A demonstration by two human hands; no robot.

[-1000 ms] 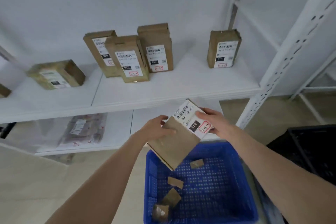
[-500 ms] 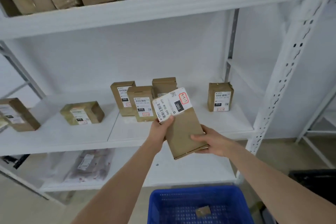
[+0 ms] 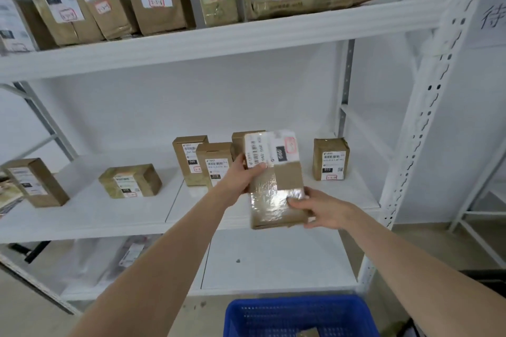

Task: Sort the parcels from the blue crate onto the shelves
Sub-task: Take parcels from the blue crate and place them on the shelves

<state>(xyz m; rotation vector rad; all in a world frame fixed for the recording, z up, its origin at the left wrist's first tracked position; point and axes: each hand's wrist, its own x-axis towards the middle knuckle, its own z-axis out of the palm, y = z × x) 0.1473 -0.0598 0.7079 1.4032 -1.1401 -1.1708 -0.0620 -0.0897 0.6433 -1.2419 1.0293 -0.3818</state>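
Observation:
A flat brown parcel (image 3: 284, 191) with a white label at its top and shiny tape across it is held upright in front of the middle shelf (image 3: 109, 216). My left hand (image 3: 242, 175) grips its upper left edge, thumb on the label. My right hand (image 3: 323, 208) holds its lower right corner. The blue crate (image 3: 273, 314) sits at the bottom of the view, with a small brown parcel (image 3: 308, 333) just showing inside it.
Several labelled brown parcels stand on the middle shelf, one (image 3: 330, 159) at the right, one (image 3: 131, 180) lying at the left. The top shelf (image 3: 219, 38) is packed with taller parcels. A white upright post (image 3: 427, 107) rises at the right. The lowest shelf (image 3: 273, 260) holds plastic-wrapped packages at the left.
The view has tilted up and come closer to the shelves. The parcel has risen out of the crate and turned upright, its label now facing me.

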